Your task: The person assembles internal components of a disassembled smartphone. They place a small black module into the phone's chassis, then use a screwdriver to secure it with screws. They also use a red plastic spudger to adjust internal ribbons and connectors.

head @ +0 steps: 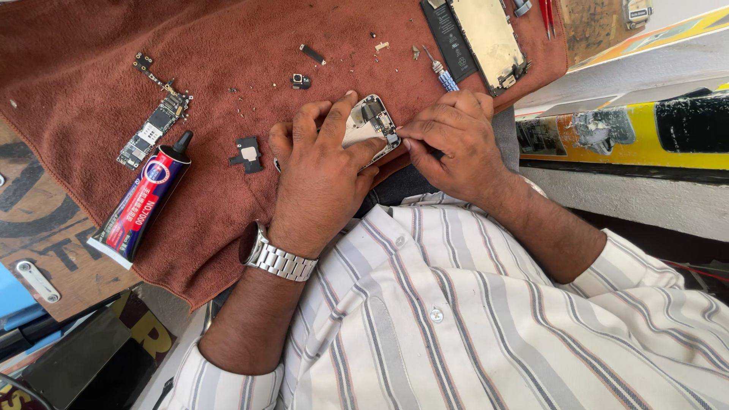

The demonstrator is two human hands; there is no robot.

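Observation:
My left hand (pixel 319 171) grips an opened phone housing (pixel 370 121) over the brown cloth (pixel 99 68), fingers wrapped across its back half. My right hand (pixel 452 140) holds a small screwdriver with a blue-striped handle (pixel 444 76), its tip hidden behind the fingers at the housing's edge. A metal watch (pixel 273 257) sits on my left wrist. Only the end of the housing with small parts inside shows between the two hands.
On the cloth lie a red and blue glue tube (pixel 140 201), a green circuit board (pixel 156 125), a small black part (pixel 247 152), a camera module (pixel 301 80), loose screws, and a battery with a phone frame (pixel 486 34) at the top.

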